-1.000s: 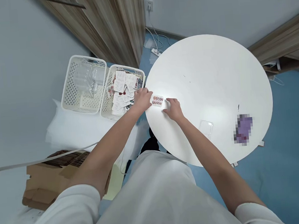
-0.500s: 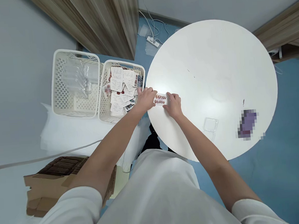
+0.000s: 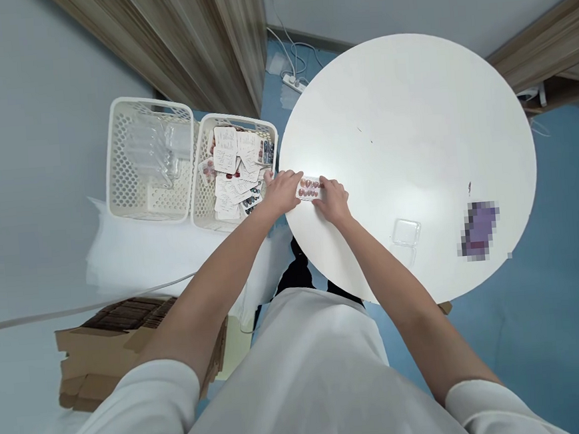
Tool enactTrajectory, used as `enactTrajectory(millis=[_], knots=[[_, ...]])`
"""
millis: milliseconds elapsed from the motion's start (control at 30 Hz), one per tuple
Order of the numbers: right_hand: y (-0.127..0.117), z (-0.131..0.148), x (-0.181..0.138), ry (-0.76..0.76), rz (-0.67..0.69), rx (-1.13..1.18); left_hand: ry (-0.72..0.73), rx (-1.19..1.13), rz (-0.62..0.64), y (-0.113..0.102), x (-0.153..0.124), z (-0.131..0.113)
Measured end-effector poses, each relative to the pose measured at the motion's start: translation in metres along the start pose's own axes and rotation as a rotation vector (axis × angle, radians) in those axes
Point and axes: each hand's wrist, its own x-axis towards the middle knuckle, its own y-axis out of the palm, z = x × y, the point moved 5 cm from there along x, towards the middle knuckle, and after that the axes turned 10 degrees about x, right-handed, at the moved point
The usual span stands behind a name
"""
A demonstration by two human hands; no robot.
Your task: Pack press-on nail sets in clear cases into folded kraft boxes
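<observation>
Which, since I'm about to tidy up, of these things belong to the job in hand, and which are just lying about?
Likely the job's:
card of nail-shaped pieces, between left hand and right hand
basket of printed cards
clear case on the table
basket of clear plastic

Probably just lying about:
blurred purple item
power strip
folded cardboard

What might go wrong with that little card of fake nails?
First, the press-on nail card is near the left edge of the round table, so it might slip off if the left grip or right grip loosens.
Second, fingers lie right at the card's ends, so they might bump a nail.
Third, the clear plastic case lies close to the right forearm, which might nudge it.
</observation>
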Motion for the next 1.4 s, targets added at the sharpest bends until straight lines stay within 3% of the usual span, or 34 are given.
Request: enactTrajectory(millis=[233, 467, 667, 867, 1100, 1400], knots=[[-0.033, -0.014, -0.041, -0.109, -0.003, 0.104, 0.097, -0.032, -0.028, -0.013, -0.019, -0.033], [-0.082, -0.05, -0.113, -0.184, -0.086, 0.199, 0.24, -0.077, -0.107, -0.018, -0.049, -0.107], [-0.117, -0.111, -0.191, -0.142, -0.075, 0.225, 0.336, -0.114, -0.115, 0.002, -0.083, -0.193], [-0.118, -0.172, -0.247, -0.064, -0.058, 0.204, 0.364, -0.032, -0.046, 0.038, -0.102, -0.26], [-0.116, -0.208, -0.241, -0.071, -0.031, 0.143, 0.218, 0.054, -0.021, 0.052, -0.095, -0.289], [-0.116, -0.216, -0.207, -0.071, 0.015, 0.156, 0.094, 0.08, -0.014, 0.059, -0.069, -0.289]])
